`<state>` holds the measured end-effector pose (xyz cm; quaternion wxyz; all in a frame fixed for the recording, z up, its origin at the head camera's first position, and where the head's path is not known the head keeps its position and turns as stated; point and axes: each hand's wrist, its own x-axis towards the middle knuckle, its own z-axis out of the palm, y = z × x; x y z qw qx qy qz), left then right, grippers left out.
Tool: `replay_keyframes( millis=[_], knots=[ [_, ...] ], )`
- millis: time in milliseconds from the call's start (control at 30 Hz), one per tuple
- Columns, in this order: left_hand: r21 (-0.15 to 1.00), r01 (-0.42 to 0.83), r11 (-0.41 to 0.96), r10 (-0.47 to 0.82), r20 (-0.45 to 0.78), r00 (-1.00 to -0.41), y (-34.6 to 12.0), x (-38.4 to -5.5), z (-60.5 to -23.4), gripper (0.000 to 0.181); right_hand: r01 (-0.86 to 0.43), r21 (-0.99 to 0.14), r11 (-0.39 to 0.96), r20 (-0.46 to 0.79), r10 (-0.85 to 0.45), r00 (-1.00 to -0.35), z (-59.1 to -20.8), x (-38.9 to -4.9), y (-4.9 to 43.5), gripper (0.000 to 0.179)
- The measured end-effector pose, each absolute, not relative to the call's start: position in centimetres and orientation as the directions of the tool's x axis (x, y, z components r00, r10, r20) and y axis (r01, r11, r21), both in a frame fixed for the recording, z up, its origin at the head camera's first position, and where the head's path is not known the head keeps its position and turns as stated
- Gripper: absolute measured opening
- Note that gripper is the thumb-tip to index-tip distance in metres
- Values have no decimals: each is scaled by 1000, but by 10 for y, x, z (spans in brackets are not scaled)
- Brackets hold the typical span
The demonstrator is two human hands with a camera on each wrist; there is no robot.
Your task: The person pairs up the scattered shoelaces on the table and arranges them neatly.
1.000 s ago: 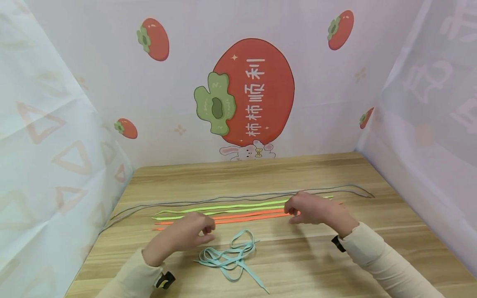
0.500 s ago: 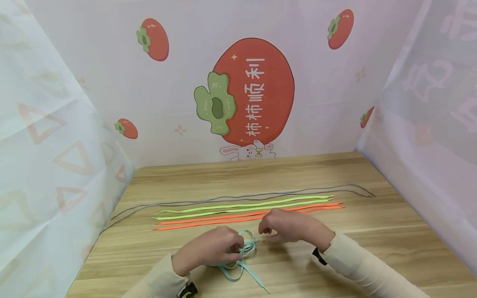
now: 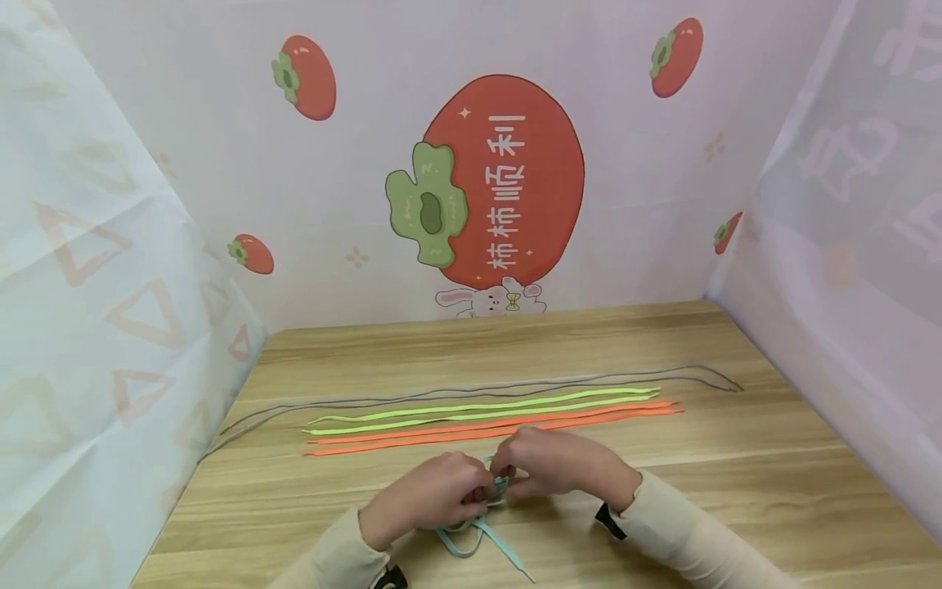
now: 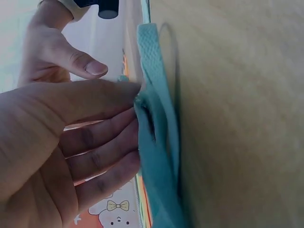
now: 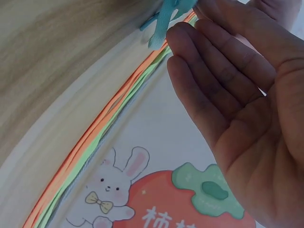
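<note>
A light blue flat shoelace (image 3: 508, 550) lies loosely looped near the front middle of the table, its upper part covered by both hands. My left hand (image 3: 434, 491) comes at it from the left. In the left wrist view, the thumb tip and curled fingers meet the edge of the shoelace (image 4: 159, 78), pinching it. Opposite, my right hand (image 3: 562, 462) bends over the shoelace's right part, close to the left fingers. In the right wrist view, its fingers reach toward the shoelace (image 5: 162, 28), but the thumb and index tips are hidden, so its hold is unclear.
Behind the hands, two orange shoelaces (image 3: 405, 445) lie stretched side by side across the table. Beyond them run two yellow-green shoelaces (image 3: 397, 425) and a long grey pair (image 3: 530, 384). Printed white sheets wall the table (image 3: 736, 483) at the back and both sides.
Both hands have come down from the orange shoelaces to the light blue one. The left hand moved right onto it, the right hand moved left, and they are now close together.
</note>
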<state>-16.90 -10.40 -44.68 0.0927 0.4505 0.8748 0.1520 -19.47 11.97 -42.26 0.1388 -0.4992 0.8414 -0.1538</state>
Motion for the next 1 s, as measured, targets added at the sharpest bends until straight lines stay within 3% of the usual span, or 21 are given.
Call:
replay_keyframes(
  millis=[167,467,733,1000],
  knots=[
    [376,770,516,827,16,-562,-104,-171,-448,20,-779,-436,450,-71,-881,-469,-425,-195,118,8],
    [495,716,492,819,17,-574,-115,-176,-441,13,-719,-587,373,-25,-895,-445,-431,-202,121,10],
    [617,624,480,806,-29,-592,-127,-186,-436,12,-706,-615,353,-4,-896,-445,-433,-204,121,8],
    [656,623,427,830,-10,-558,-142,-197,-429,15,-699,-611,372,6,-881,-474,-424,-208,130,15]
  ],
)
